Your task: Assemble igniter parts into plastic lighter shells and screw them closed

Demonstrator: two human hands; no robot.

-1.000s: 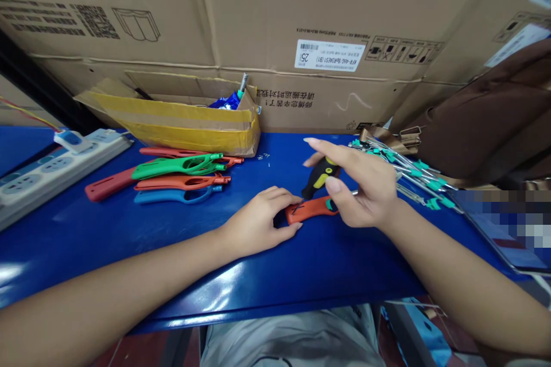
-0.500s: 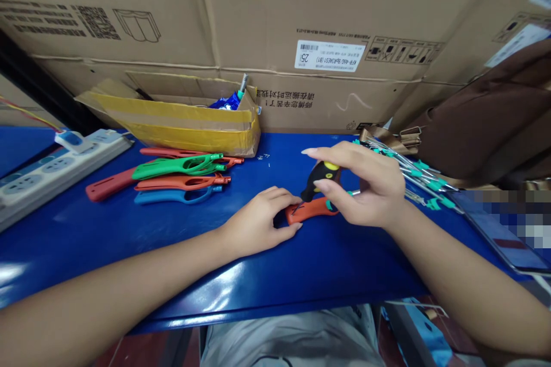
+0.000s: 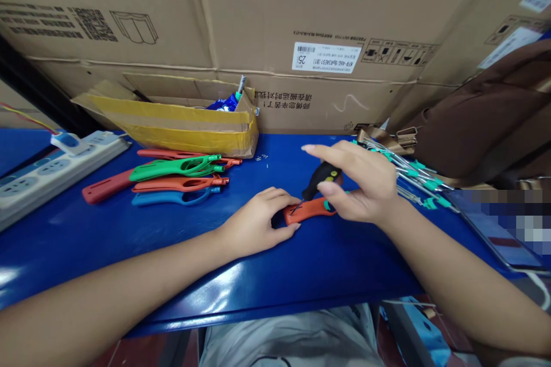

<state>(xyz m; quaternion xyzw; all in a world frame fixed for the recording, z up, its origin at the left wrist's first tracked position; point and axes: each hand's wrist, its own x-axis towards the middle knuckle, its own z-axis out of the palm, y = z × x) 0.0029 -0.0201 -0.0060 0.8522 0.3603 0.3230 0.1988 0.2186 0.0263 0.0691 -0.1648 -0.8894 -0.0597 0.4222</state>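
My left hand [image 3: 258, 222] pinches the near-left end of the orange casing [image 3: 312, 209], thumb along one edge and fingers along the other, so that it lies on the blue table [image 3: 206, 281] in front of me. My right hand [image 3: 364, 186] has the screwdriver [image 3: 321, 179] by its black handle, thumb against the side and forefinger stretched out past it (what my other fingers do behind is hidden). The shaft slants down to the casing's top face, near the end I pinch.

Beyond my left hand stands the box [image 3: 189, 136], banded with yellow tape, its top uncovered. In it I see a blue packet [image 3: 222, 105] and, poking above the right end, a metal rod [image 3: 241, 86] with a teal collar; the rest of its contents is behind the wall. Just in front of the box lies a pile of handles [image 3: 172, 170], red, green, orange and blue, outside it. To their left a plug [image 3: 69, 142] sits on the power strip [image 3: 47, 175]. More teal-collared rods [image 3: 415, 172] lie heaped past my right hand, beside a brown bag [image 3: 482, 117] whose inside I can't see.
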